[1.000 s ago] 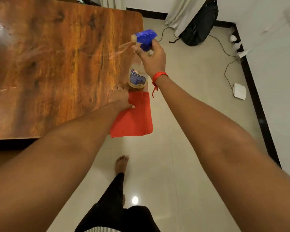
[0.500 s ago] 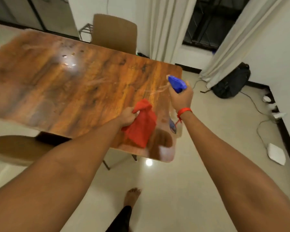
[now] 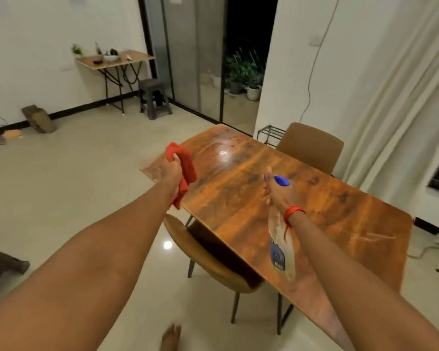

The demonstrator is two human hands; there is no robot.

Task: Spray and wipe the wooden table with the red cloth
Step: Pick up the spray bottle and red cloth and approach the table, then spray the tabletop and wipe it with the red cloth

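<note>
The left hand's fingers [image 3: 176,158] are curled tight round the bunched cloth [image 3: 186,171], which hangs from the fist in the air over the bench's [image 3: 340,219] far left corner, not pressed to the wood as far as can be told. The left hand [image 3: 172,171] itself is lifted, arm stretched forward. The right hand's fingers [image 3: 266,192] wrap the neck of the bottle [image 3: 280,247], the blue trigger head [image 3: 280,180] poking out above the right hand [image 3: 276,196] and pointing toward the far end; the clear body hangs down below the wrist, over the bench. Whether a finger is squeezing the trigger cannot be told. The wood carries a bright glare and speckled droplets near the far end, plus faint streaks by the near right edge, so spraying looks at least partly done. Wiping seems barely begun or not begun: wet patches show, and most of the top is left to rub down. Two chairs, one [image 3: 213,259] tucked at the near side and one [image 3: 312,148] at the far side, may get in the way.
</note>
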